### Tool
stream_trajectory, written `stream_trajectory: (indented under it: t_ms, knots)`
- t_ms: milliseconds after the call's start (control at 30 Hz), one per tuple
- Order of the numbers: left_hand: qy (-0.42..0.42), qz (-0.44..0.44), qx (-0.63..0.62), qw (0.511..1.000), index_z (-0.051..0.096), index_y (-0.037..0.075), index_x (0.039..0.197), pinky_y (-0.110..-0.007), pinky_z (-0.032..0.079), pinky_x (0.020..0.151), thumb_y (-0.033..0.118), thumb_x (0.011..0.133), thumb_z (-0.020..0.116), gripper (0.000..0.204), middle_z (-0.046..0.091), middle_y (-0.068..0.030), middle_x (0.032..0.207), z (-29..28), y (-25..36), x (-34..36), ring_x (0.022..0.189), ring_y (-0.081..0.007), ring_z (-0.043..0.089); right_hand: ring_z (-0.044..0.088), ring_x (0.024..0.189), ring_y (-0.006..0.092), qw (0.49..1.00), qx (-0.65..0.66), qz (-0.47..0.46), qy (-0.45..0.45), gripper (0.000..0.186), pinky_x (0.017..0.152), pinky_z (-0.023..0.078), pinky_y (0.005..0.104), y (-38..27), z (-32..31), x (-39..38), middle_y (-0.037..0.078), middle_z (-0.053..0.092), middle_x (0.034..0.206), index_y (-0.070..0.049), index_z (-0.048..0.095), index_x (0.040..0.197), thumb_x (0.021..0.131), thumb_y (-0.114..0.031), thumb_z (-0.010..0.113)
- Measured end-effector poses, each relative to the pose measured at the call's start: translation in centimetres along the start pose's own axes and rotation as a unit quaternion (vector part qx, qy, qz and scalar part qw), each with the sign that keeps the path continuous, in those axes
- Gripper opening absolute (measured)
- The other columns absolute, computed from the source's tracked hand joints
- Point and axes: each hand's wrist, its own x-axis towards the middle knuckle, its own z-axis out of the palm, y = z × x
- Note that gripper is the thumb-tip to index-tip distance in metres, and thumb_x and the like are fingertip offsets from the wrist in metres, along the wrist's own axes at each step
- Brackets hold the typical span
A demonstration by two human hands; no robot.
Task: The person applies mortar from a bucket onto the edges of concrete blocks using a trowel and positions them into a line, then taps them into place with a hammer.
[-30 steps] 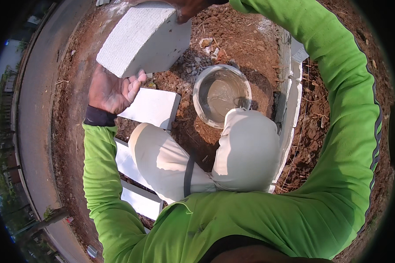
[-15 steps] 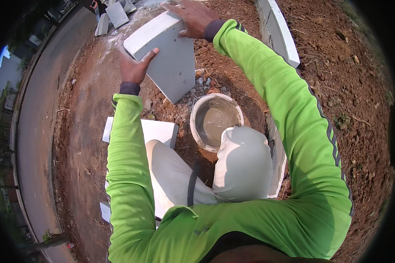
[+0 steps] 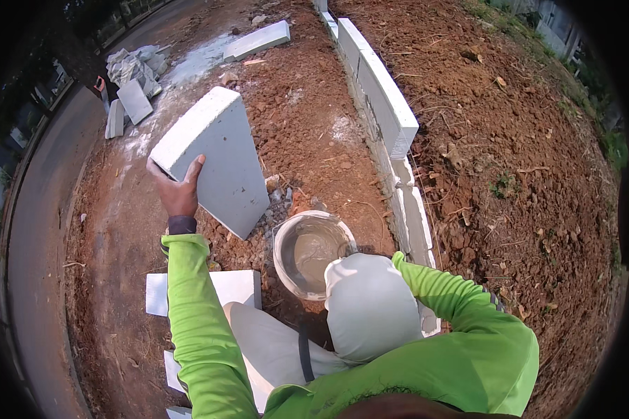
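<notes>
My left hand (image 3: 176, 187) grips the upper left edge of a white block (image 3: 227, 164), which stands tilted on the rubble beyond a bucket (image 3: 284, 272) of wet grey mix. Its thumb lies on the block's face. My right hand is hidden behind my right knee; only the green sleeve shows, bent beside the bucket and a low block course (image 3: 416, 216) coated with grey mortar. White blocks (image 3: 234, 283) lie flat by my left knee.
A raised row of white blocks (image 3: 377, 84) runs along the right, beside loose red soil (image 3: 503, 195). Farther ahead lie a single slab (image 3: 258, 38), a pile of sacks and slabs (image 3: 134, 98), and a saw (image 3: 101, 87). A road (image 3: 35, 230) runs along the left.
The view has tilted up, showing more ground ahead. The block went from being held in both hands to only my left. My right arm has dropped beside my knee.
</notes>
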Motion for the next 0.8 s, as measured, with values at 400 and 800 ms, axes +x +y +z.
stream_trajectory:
  t_ms: [400, 800]
  knots:
    - [-0.005, 0.063, 0.076, 0.995, 0.032, -0.007, 0.138, -0.035, 0.045, 0.099, 0.03, 0.077, 0.087, 0.089, 0.051, -0.0212, 0.129, -0.9, -3.4, 0.8, 0.116, -0.0247, 0.054, 0.067, 0.091, 0.0415, 0.954, -0.248, -0.166, 0.015, 0.03, 0.08, 0.054, 0.0484, -8.2, -13.8, -0.3, 0.022, 0.07, 0.091, -0.001, 0.072, 0.088, 0.072, -0.026, 0.071]
    - [-0.028, 0.391, 0.417, 0.82, 0.061, 0.01, 0.128, -0.045, 0.032, 0.108, 0.034, 0.09, 0.07, 0.046, 0.053, -0.0197, 0.131, -3.0, -7.5, 2.1, 0.127, -0.0398, 0.041, 0.072, 0.081, 0.0323, 0.933, -0.339, -0.113, 0.049, 0.012, 0.074, 0.057, 0.0435, -15.0, -11.6, 1.4, 0.015, 0.073, 0.088, -0.007, 0.073, 0.082, 0.08, -0.015, 0.064]
